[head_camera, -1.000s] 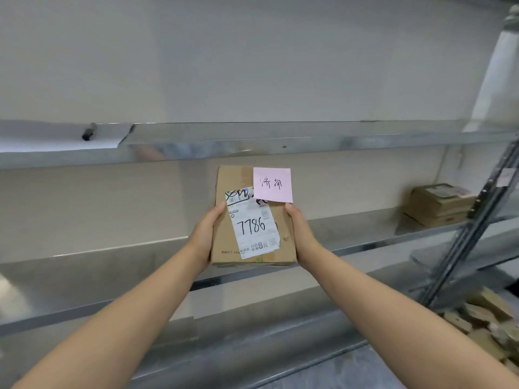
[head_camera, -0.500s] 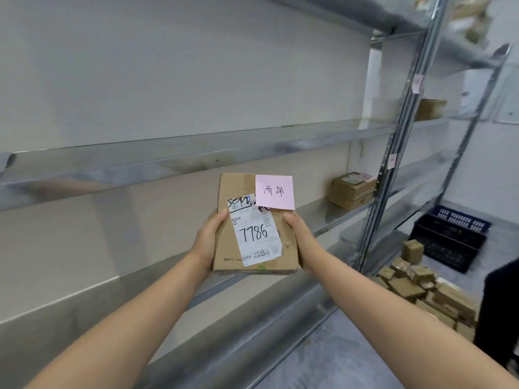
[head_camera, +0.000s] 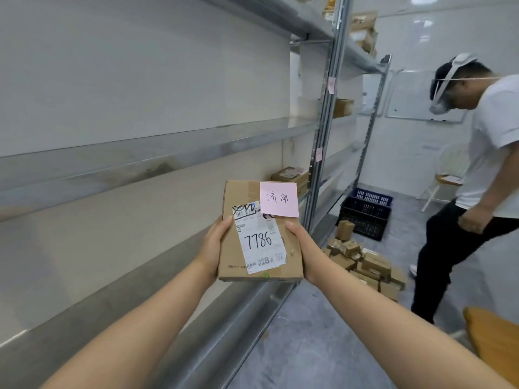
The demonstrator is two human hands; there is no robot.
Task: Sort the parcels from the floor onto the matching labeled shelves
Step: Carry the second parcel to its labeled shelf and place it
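I hold a flat cardboard parcel (head_camera: 247, 197) out in front of me at chest height. It carries a white label reading 7786 and a pink sticky note (head_camera: 278, 199) with handwritten characters at its top right corner. My left hand (head_camera: 214, 245) grips its left edge and my right hand (head_camera: 302, 245) grips its right edge. Metal shelves (head_camera: 157, 141) run along the wall on my left. Small pink labels (head_camera: 332, 85) are stuck on the upright post. A heap of cardboard parcels (head_camera: 365, 268) lies on the floor ahead to the right.
Another person (head_camera: 477, 192) in a white shirt and headset stands at the right, near the heap. A dark plastic crate (head_camera: 365, 213) sits on the floor behind the parcels. Boxes (head_camera: 289, 176) rest on the far shelf. A folding chair (head_camera: 446, 178) stands by the back wall.
The view has swung to the right along the shelves, bringing the floor heap, the crate and the other person into sight. Both hands hold the parcel as before.
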